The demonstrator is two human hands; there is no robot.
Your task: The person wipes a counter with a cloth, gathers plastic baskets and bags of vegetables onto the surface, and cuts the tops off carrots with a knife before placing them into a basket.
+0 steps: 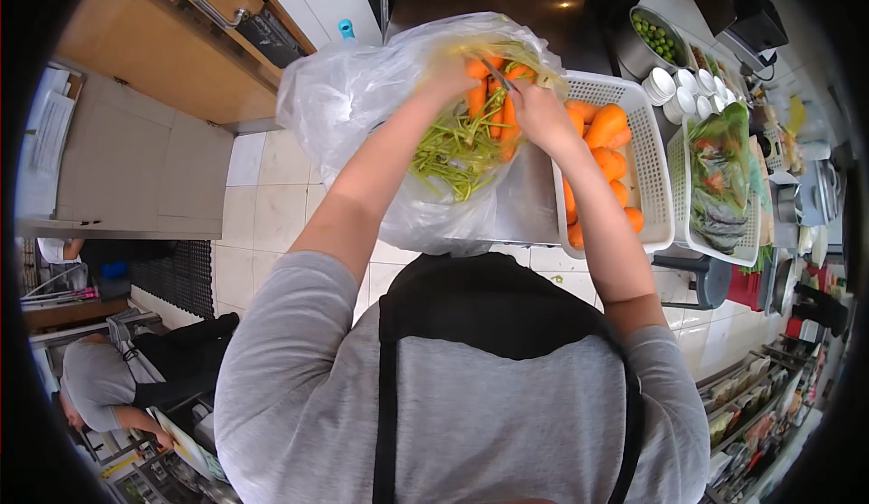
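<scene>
My right hand (540, 113) is closed around a knife (493, 71), its blade pointing up and left over the carrots. My left hand (445, 80) is slightly blurred, with its fingers at a carrot (484, 66) that it appears to grip, close to the blade. Below both hands, more carrots (509, 128) lie in a big clear plastic bag (339, 97), which is spread open on the metal counter. Cut green stems (453, 156) are heaped in the bag, left of and below these carrots.
A white basket (665, 174) of peeled-looking orange carrots (608, 128) stands right of the bag. Farther right are a second white basket (747, 255) with bagged leafy vegetables, white cups (683, 101) and a pot of green limes (656, 38). Another person (100, 382) bends at lower left.
</scene>
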